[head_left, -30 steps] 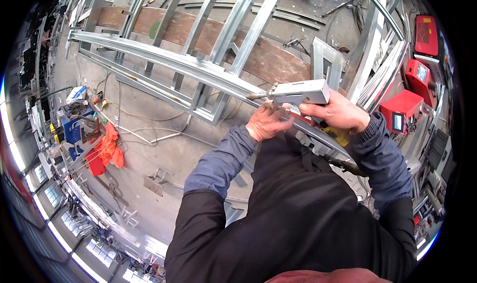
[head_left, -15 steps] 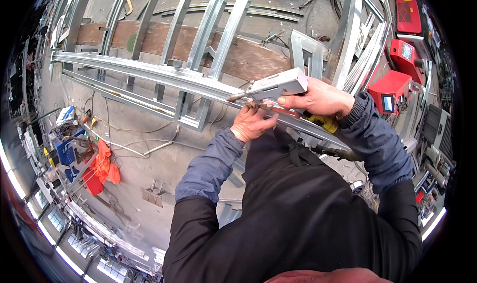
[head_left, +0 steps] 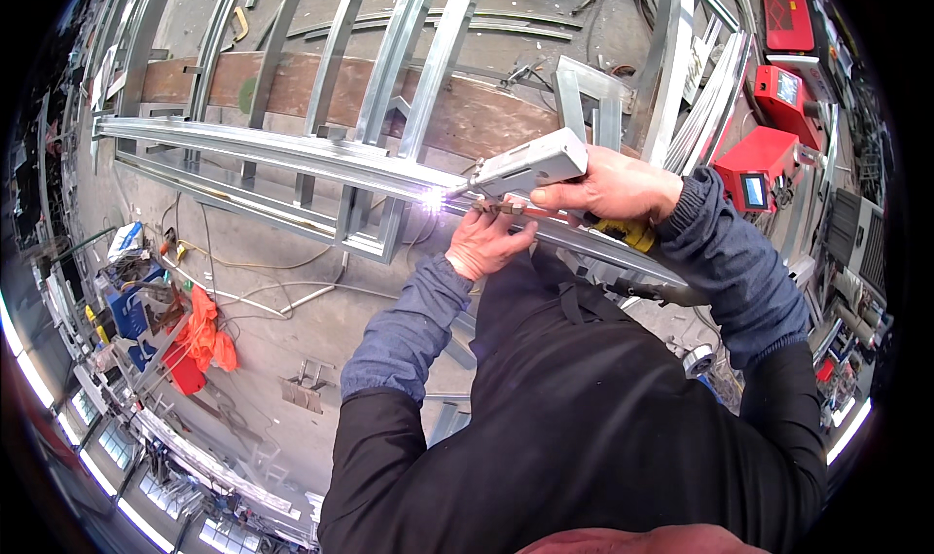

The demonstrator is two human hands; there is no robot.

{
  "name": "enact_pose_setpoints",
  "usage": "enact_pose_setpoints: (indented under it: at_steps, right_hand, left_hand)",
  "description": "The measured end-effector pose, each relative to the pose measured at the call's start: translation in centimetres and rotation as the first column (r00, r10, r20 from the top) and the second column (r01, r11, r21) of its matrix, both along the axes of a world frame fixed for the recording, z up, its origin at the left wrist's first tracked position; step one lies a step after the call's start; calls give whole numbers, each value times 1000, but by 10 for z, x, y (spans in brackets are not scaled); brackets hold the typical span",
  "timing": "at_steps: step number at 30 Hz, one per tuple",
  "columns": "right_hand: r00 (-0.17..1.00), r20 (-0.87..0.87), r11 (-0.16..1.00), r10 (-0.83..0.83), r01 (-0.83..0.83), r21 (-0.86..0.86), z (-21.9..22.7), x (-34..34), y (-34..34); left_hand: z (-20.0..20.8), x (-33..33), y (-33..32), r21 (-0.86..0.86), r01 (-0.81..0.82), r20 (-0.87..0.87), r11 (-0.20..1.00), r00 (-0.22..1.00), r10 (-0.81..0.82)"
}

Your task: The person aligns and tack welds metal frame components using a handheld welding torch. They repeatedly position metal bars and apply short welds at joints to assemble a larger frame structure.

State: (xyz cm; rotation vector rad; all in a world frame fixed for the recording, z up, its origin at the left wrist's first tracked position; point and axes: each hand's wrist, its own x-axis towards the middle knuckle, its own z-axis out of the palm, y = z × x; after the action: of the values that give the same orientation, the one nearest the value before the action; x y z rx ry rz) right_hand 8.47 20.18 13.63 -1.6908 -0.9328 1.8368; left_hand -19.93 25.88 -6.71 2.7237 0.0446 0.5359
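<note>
In my right hand (head_left: 618, 189) is a grey handheld welding gun (head_left: 533, 163), its nozzle pointing left along the top of a silver metal rail (head_left: 277, 155). A bright violet-white spark (head_left: 433, 199) burns where the nozzle meets the rail. My left hand (head_left: 484, 243) is just below the gun, against the rail's near side. Its bent fingers close on a small brown metal piece (head_left: 504, 208) beneath the gun, partly hidden by the fingertips. The rail belongs to a frame with several upright-looking silver bars (head_left: 336, 53) running away from me.
Red machines (head_left: 759, 165) stand at the right. A rust-brown beam (head_left: 321, 87) passes under the frame. Orange cloth (head_left: 202, 330) hangs over a red object at the left, near a blue object (head_left: 129, 299). Cables and a white pipe (head_left: 316, 286) lie on the grey floor.
A spark has lit at the nozzle tip, where there was none before. The view has shifted slightly; both hands keep their places on the gun and rail.
</note>
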Motion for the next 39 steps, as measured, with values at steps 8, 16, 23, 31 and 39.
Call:
enact_pose_setpoints:
  at_steps: [8,16,23,31,39]
  right_hand:
    - [999,-35,1000,-4,3,-22,10,2,3]
    - [998,-48,998,-38,36,-50,14,0,1]
    - [999,-36,1000,20,-21,-9,8,3,-1]
    - [1000,-22,1000,11,-11,-25,8,5,-2]
    - [999,-37,1000,10,-11,-28,9,5,-3]
  left_hand:
    - [10,2,0,-7,13,10,1000,1000,-13]
    - [12,1,-7,-30,-15,-25,999,1000,14]
    - [12,-1,-7,17,-2,-55,1000,998,3]
    - [8,-1,-7,-35,1,-51,999,999,-3]
    - [5,-2,-9,-30,-14,-45,999,999,13]
